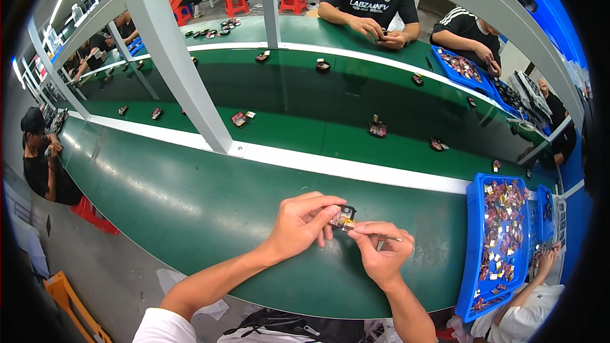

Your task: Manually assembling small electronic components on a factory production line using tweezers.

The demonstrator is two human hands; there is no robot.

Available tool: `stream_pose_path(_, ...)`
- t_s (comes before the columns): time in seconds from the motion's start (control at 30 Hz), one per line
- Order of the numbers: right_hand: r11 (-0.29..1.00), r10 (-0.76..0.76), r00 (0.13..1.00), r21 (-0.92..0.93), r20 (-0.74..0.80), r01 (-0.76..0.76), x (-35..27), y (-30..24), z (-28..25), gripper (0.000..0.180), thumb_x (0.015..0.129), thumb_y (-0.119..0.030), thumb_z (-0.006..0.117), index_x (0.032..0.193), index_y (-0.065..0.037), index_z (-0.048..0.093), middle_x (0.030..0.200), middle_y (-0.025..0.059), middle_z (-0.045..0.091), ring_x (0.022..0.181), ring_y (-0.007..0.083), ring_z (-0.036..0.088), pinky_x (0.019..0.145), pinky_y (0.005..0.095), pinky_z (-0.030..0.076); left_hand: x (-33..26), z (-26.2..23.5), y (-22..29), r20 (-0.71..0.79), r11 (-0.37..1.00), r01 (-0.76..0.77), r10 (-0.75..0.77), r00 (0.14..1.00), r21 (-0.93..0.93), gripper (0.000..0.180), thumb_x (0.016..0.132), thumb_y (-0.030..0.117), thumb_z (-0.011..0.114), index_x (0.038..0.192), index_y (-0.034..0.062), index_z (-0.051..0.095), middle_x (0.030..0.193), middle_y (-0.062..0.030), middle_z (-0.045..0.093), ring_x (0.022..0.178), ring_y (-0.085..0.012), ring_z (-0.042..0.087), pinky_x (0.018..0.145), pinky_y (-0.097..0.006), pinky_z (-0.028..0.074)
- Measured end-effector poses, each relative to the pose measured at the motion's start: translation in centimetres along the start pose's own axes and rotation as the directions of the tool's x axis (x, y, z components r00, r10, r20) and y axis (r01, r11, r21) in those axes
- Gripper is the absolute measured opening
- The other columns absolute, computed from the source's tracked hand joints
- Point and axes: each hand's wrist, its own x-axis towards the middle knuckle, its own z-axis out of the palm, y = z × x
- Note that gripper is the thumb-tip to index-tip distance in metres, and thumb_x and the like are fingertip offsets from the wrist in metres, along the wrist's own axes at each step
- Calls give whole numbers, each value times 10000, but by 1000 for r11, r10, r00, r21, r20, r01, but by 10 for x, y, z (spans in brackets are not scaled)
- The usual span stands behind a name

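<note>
Over the green worktable, my left hand (304, 221) is closed around the edge of a small black plastic casing (346, 211) with reddish and yellow parts inside. My right hand (383, 253) pinches a thin rod-like tool (385, 237), whose exact kind I cannot make out. Its rear end sticks out to the right, while its front end and my right fingertips are at the casing's lower right edge. To the right stands a blue tray (475, 248) filled with small red, white and yellow electronic parts.
Beyond the white rail (330, 168) runs a green conveyor belt (286, 101) carrying scattered small black assemblies (377, 128). A grey upright post (181, 57) rises at the rail. Co-workers sit across the belt and at both sides. A dark bag (286, 327) lies below the table's near edge.
</note>
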Motion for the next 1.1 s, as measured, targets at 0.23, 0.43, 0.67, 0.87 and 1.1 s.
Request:
stream_pose_path(0.23, 992, 124, 992, -13, -20, -124, -1, -3, 1, 132, 780, 4, 846, 847, -15, 734, 755, 55, 757, 425, 8, 432, 422, 192, 298, -2, 1, 0, -26, 999, -22, 23, 999, 31, 194, 1001, -4, 584, 1132, -86, 700, 872, -108, 635, 609, -152, 676, 460, -246, 540)
stream_pose_path(0.43, 997, 70, 997, -35, -41, -71, 1, -6, 1, 151, 766, 5, 851, 858, -13, 732, 756, 46, 756, 423, 8, 424, 423, 192, 303, -2, 1, 2, -50, 999, -21, 22, 999, 26, 189, 998, 27, 606, 1126, -80, 696, 873, -86, 634, 615, -124, 661, 452, -238, 510)
stream_pose_path(0.67, 996, -28, 999, -90, 27, 31, 2, -5, 2, 173, 748, 4, 850, 869, -50, 739, 827, 77, 778, 395, 37, 435, 417, 202, 337, -1, 1, 0, -70, 999, -25, 28, 997, 43, 182, 998, -5, 592, 1118, -88, 701, 859, -102, 640, 580, -134, 656, 437, -238, 502)
stream_pose_path(0.87, 988, -93, 994, -115, 52, 98, 3, -7, 4, 178, 742, -1, 851, 867, -65, 742, 839, 75, 782, 385, 55, 434, 416, 208, 344, -1, -2, 1, -47, 999, 22, -20, 999, 36, 204, 1003, 26, 600, 1139, -93, 693, 870, -105, 643, 603, -149, 678, 428, -238, 509)
stream_pose_path(1.1, 948, -198, 975, -232, 97, 216, 3, -8, 2, 157, 744, 7, 834, 831, -98, 756, 803, 20, 778, 424, 72, 509, 423, 222, 320, 2, -4, -1, 7, 972, 210, -211, 978, -101, 262, 1014, 78, 603, 1207, -88, 664, 956, -140, 690, 649, -169, 709, 431, -241, 534)
